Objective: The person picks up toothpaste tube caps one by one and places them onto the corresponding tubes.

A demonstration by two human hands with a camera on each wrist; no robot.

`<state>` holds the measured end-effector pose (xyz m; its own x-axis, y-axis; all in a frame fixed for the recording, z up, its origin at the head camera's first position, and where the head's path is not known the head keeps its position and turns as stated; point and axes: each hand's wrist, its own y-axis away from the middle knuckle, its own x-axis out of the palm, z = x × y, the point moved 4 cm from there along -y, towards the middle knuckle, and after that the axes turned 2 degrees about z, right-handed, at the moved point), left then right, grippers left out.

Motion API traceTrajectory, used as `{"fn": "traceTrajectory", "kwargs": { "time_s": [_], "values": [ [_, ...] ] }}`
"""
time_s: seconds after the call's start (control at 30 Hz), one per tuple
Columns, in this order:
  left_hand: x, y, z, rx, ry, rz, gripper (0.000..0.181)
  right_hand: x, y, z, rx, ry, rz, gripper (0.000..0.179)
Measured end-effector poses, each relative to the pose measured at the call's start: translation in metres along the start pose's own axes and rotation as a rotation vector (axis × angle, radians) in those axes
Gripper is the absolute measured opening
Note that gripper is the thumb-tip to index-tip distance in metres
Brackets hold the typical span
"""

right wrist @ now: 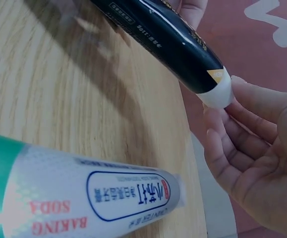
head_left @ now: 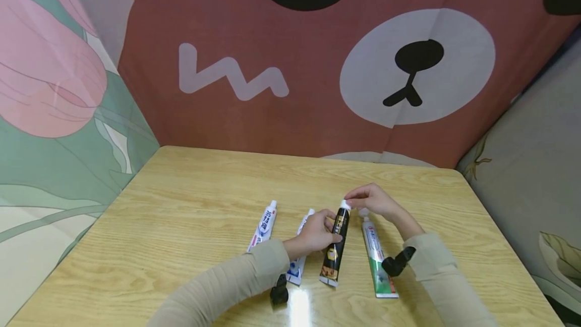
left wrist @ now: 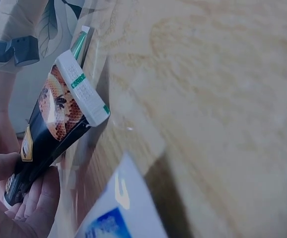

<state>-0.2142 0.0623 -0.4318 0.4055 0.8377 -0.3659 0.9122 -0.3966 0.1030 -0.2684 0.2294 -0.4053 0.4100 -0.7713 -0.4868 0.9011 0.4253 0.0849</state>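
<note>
Above the wood-grained table (head_left: 181, 191), my head view shows the left hand (head_left: 316, 234) gripping the black tube (head_left: 335, 252), the right hand (head_left: 375, 201) pinching its white cap (head_left: 345, 205) (cap-handling, I judge; next calls for a steady twist). Left wrist: a flat, crimped end (left wrist: 82, 89). Right wrist: a glossy, rounded barrel (right wrist: 165, 47).

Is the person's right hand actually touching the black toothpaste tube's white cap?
Touching: the right wrist view shows the right hand pinching the white cap, no gap between them.
</note>
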Motion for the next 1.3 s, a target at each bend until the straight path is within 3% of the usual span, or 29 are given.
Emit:
{"fn": "traceTrajectory", "kwargs": {
  "time_s": [0.2, 0.4, 0.6, 0.83, 1.03, 1.3],
  "values": [
    [0.0026, -0.0005, 0.0031, -0.011, 0.027, 0.004, 0.042, 0.0014, -0.0003, 0.0007, 0.004, 0.027, -0.013, 0.033],
    [0.0014, -0.0004, 0.0021, -0.012, 0.050, 0.005, 0.044, 0.0007, 0.0037, 0.0065, -0.004, -0.034, 0.072, 0.034],
    [0.0012, 0.0000, 0.0010, -0.001, 0.037, 0.010, 0.044, 0.0011, 0.0024, 0.0070, 0.015, -0.005, 0.070, 0.037],
    [0.0008, 0.0014, 0.0004, 0.005, 0.019, 0.006, 0.044, 0.0030, 0.0035, 0.0069, -0.036, -0.010, 0.129, 0.036],
    [0.0027, 0.0029, -0.0018, 0.011, 0.027, 0.025, 0.044, 0.0038, 0.0011, 0.0043, -0.016, 0.006, 0.095, 0.040],
    [0.0008, 0.0045, -0.0025, 0.007, 0.006, 0.015, 0.043, -0.0010, 0.0073, 0.0065, -0.153, -0.028, 0.170, 0.039]
  ]
}}
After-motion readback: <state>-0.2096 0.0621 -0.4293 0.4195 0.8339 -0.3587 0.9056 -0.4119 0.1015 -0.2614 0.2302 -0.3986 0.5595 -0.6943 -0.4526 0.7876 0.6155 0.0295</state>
